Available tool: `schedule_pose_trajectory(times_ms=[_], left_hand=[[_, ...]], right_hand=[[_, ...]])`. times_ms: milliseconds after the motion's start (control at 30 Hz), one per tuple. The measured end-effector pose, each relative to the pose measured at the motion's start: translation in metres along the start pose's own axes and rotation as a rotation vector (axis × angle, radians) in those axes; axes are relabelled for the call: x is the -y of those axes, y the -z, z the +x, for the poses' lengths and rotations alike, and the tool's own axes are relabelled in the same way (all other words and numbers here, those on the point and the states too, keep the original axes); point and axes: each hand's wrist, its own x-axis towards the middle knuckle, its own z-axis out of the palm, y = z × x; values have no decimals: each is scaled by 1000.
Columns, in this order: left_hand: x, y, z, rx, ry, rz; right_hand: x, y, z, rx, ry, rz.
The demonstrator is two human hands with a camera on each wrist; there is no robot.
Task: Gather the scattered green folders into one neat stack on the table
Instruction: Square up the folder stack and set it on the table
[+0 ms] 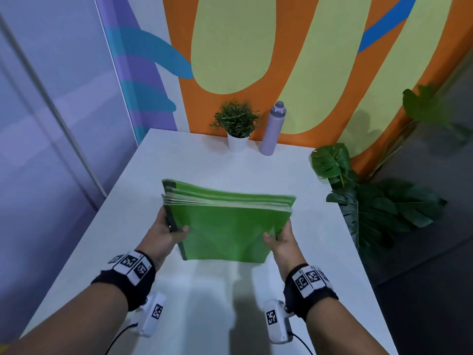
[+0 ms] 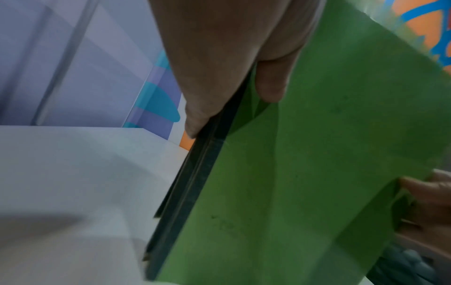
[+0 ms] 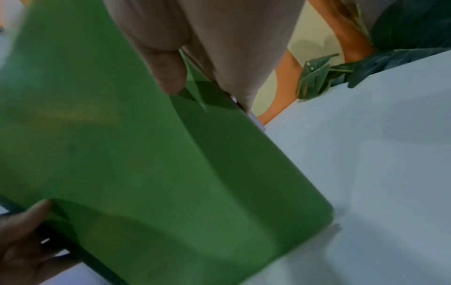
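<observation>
From the head view I see even, fairly bright indoor light; the white table [image 1: 294, 190] carries soft grey shadows of the forearms near its front edge. The folders [image 1: 225, 221] are smeared by motion along their upper edges, while the potted plant [image 1: 236, 124] and bottle [image 1: 272, 129] at the back stay reasonably sharp. Straight lines on the wall bow toward the frame edges, a wide-angle effect. In both wrist views I find the picture dimmer and soft throughout: the left hand [image 2: 219, 57] and right hand [image 3: 207, 38] sit close to the lens and out of focus, and the green cover shows dark shadow bands beneath the thumbs.
</observation>
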Motion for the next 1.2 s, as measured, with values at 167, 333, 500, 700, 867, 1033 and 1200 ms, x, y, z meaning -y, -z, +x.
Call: schedule_pose_trajectory(times_ms=[167, 333, 500, 700, 867, 1033, 1200], left_hand=[[-13, -3, 7, -9, -79, -22], [-26, -8, 13, -21, -120, -21], [-20, -10, 13, -91, -141, 54], [-9, -7, 5, -47, -57, 132], [6, -5, 6, -59, -8, 211], [17, -2, 9, -35, 23, 283], [26, -8, 10, -93, 32, 309]], right_hand=[[32, 1, 5, -24, 172, 154], [49, -8, 7, -81, 279, 89], [44, -13, 8, -136, 238, 48], [16, -13, 13, -176, 197, -68], [-9, -10, 13, -209, 155, -215], [-25, -12, 11, -208, 74, -310], [-27, -12, 9, -167, -3, -401]])
